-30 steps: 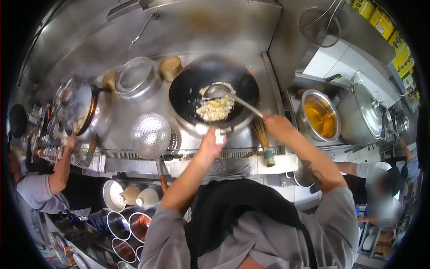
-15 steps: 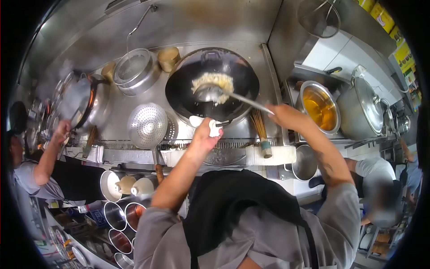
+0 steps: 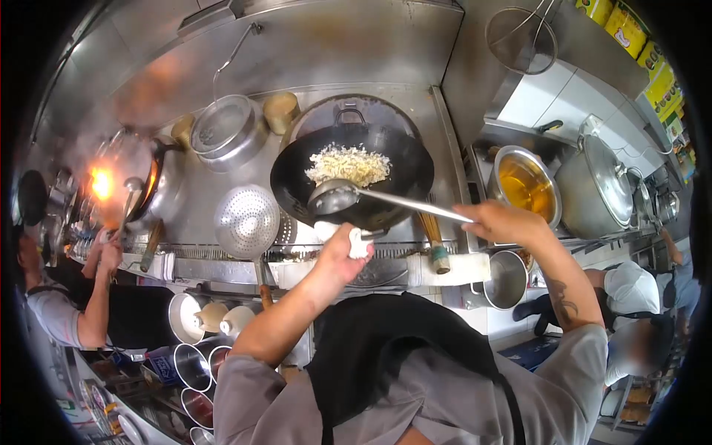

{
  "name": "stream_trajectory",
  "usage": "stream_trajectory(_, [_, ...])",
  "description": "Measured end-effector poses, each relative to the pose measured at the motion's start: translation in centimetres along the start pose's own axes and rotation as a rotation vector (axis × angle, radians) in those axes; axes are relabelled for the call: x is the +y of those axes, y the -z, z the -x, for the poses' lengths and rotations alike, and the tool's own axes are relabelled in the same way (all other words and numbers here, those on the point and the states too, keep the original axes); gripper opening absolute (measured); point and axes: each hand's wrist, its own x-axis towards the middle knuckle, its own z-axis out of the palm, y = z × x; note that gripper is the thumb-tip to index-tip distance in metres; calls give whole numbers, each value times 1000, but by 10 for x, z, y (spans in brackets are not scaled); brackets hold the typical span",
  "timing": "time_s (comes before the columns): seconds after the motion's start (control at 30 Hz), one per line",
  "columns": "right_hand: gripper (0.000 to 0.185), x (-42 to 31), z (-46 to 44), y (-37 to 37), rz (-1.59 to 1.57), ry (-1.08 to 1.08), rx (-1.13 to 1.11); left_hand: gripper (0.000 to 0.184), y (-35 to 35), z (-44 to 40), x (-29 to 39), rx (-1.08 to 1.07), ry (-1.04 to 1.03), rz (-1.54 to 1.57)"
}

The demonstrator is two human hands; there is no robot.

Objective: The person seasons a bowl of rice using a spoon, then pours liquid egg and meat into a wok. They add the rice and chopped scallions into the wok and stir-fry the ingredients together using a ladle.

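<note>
My left hand (image 3: 343, 254) is closed round the near handle of a black wok (image 3: 404, 167), with a folded white cloth (image 3: 326, 231) between palm and handle. The wok is tilted, and its far handle stands up in front of the round burner rim (image 3: 386, 109). Pale fried rice (image 3: 348, 165), or a similar white and yellow grainy food, lies heaped in it. My right hand (image 3: 500, 222) grips the long handle of a metal ladle (image 3: 335, 199). The ladle's bowl is at the near side of the wok, just below the food.
Left of the wok are a perforated skimmer (image 3: 247, 215) and a sieve over a pot (image 3: 222, 133). To the right stand a bamboo brush (image 3: 439, 256), a bowl of amber oil (image 3: 525, 182) and a lidded pot (image 3: 593, 182). A co-worker (image 3: 89, 304) cooks at left over flames.
The wok has come up off the burner and tilted, and the food has spread toward its far side. The ladle's bowl has moved nearer to me. Flames have flared at the co-worker's wok.
</note>
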Motion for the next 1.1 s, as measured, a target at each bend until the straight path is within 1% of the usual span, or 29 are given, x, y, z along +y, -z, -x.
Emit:
stream_trajectory(0.07, [44, 21, -17, -19, 5, 15, 48, 10, -2, -17, 16, 106, -7, 60])
stream_trajectory(0.1, [43, 6, -31, -18, 44, -135, 35, 12, 8, -41, 24, 5, -16, 45])
stream_trajectory(0.13, [42, 11, -40, -34, 88, -159, 86, 12, 27, -62, 17, -91, -97, -2])
stream_trajectory(0.17, [42, 25, -57, -62, 135, -180, 144, 11, 62, -83, -3, -99, -90, 23])
stream_trajectory(0.2, [42, 34, -68, -72, 188, -199, 211, 10, 90, -90, -24, -115, -88, 48])
stream_trajectory(0.27, [45, 17, -49, -64, 102, -248, 331, 11, 100, -53, -53, -52, 5, -22])
stream_trajectory(0.3, [46, 8, -41, -54, 60, -264, 389, 10, 84, -40, -53, -15, -46, -64])
stream_trajectory(0.33, [48, 0, -37, -43, -124, -275, 448, 10, 76, -30, -53, 37, -91, -96])
stream_trajectory(0.37, [49, -9, -31, -34, -311, -286, 496, 10, 71, -39, -41, -14, -146, -40])
stream_trajectory(0.4, [51, -18, -26, -24, -568, -276, 510, 9, 73, -66, -20, -48, -115, 25])
stream_trajectory(0.43, [53, -27, -21, -14, -823, -269, 532, 13, 57, -77, 2, 30, -166, -82])
stream_trajectory(0.47, [56, -37, -20, 1, -1135, -224, 521, 11, 45, -87, 19, 55, -185, -59])
stream_trajectory(0.5, [51, -53, -21, 12, -1295, -194, 531, 9, 60, -121, 32, -41, -129, -63])
stream_trajectory(0.6, [45, -50, -47, -1, -1720, 11, 380, 10, 74, -154, 33, -3, -148, -145])
stream_trajectory(0.63, [41, -41, -67, -20, -1834, 85, 305, 10, 73, -157, 33, 12, -148, -146])
stream_trajectory(0.67, [41, -27, -88, -42, -1960, 136, 222, 10, 74, -160, 33, 14, -143, -145])
stream_trajectory(0.7, [40, -19, -106, -60, -2027, 20, 204, 10, 76, -163, 33, 17, -138, -144])
stream_trajectory(0.73, [36, -4, -128, -83, -2031, -41, 154, 10, 77, -164, 33, 23, -133, -142])
stream_trajectory(0.77, [30, 5, -147, -99, -2000, -169, 127, 11, 75, -162, 33, -3, -141, -126])
stream_trajectory(0.83, [28, 16, -163, -117, -2007, -349, 126, 11, 76, -157, 28, 25, -141, -140])
stream_trajectory(0.87, [28, 14, -170, -110, -1999, -431, 124, 11, 70, -157, 31, 32, -150, -145])
stream_trajectory(0.9, [26, 14, -167, -105, -1897, -373, 115, 11, 68, -153, 31, 7, -159, -125])
stream_trajectory(0.97, [24, 1, -152, -88, -1813, -335, 167, 11, 67, -148, 31, -46, -176, -93])
stream_trajectory(1.0, [24, -8, -143, -78, -1771, -316, 192, 10, 69, -148, 29, -28, -177, -110])
stream_trajectory(1.03, [24, -10, -138, -72, -1809, -284, 198, 10, 70, -151, 30, -13, -182, -128])
stream_trajectory(1.1, [23, 3, -148, -79, -1775, -316, 218, 10, 71, -154, 31, -2, -184, -137])
